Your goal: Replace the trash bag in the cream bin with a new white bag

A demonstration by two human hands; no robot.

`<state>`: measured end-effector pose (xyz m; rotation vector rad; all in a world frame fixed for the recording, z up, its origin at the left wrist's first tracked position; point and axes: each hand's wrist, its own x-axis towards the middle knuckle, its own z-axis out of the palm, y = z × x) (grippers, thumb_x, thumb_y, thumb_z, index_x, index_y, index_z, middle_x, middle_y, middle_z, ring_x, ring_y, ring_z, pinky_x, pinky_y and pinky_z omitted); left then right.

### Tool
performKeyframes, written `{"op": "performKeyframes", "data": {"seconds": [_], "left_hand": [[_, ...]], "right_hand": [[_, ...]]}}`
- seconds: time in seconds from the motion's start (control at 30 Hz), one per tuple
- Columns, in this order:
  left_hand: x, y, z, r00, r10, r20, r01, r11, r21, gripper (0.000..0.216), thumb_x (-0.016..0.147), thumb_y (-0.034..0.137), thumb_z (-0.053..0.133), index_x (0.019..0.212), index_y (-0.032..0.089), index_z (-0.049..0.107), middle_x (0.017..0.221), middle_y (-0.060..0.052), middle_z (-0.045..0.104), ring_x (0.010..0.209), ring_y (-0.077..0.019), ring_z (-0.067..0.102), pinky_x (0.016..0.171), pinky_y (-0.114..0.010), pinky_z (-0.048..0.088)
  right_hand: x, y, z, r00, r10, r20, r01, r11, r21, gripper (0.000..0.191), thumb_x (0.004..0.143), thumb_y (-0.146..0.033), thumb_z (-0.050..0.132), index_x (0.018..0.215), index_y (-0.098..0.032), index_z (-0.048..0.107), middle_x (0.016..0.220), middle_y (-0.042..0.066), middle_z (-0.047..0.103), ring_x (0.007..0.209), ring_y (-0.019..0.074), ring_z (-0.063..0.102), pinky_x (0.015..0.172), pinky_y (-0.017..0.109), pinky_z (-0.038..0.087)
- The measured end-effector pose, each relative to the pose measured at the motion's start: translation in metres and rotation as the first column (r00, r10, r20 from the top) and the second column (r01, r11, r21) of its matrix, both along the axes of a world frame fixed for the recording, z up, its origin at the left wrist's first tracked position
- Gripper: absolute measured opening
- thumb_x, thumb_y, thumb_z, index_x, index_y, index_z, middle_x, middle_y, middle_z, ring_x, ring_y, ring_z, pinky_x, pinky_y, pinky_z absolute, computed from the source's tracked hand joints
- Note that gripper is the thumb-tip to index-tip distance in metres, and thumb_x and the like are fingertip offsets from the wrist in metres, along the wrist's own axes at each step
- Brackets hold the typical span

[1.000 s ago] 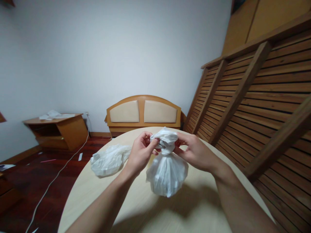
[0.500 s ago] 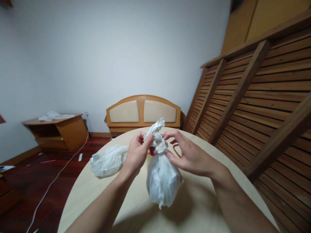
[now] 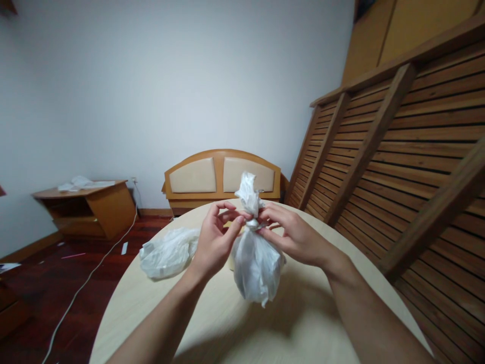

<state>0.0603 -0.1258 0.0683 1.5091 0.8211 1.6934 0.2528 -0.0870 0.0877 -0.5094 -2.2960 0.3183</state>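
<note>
Plastic bag (image 3: 259, 268), low in the centre of the frame, should handle as light, soft and slippery, best held at its knotted neck (image 3: 251, 224), where left grip (image 3: 215, 240) and right grip (image 3: 297, 233) both pinch.

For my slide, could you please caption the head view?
Left hand and right hand hold a bulging bag by its neck over a table.

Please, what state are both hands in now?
Left hand: closed on the twisted neck of a bulging white plastic bag.
Right hand: closed on it too.
</note>
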Motion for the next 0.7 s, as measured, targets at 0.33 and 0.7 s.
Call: {"op": "performKeyframes", "data": {"seconds": [0.33,0.7], "left_hand": [[-0.0041,-0.0034,-0.0038,0.878,0.209,-0.431,-0.112,0.964,0.239,0.017,0.093,0.030,0.064,0.106,0.020,0.067,0.107,-0.006,0.071,0.084,-0.0139,0.065,0.057,-0.017,0.049],[-0.0025,0.0033,-0.0066,0.887,0.200,-0.417,-0.160,0.979,0.128,0.020,0.094,0.032,0.055,0.098,0.016,0.067,0.099,-0.008,0.072,0.088,-0.0175,0.067,0.074,-0.024,0.054]], "right_hand": [[0.0065,0.0073,-0.0044,0.984,0.110,-0.143,-0.130,0.982,-0.140,0.016,0.097,-0.033,0.062,0.102,-0.020,0.068,0.098,0.004,0.070,0.089,0.0151,0.068,0.080,0.026,0.055],[0.0035,0.0000,-0.0017,1.000,0.001,0.003,-0.002,0.967,0.255,0.012,0.099,-0.020,0.056,0.109,-0.025,0.061,0.105,0.003,0.073,0.096,0.0183,0.069,0.085,0.030,0.054]]}}
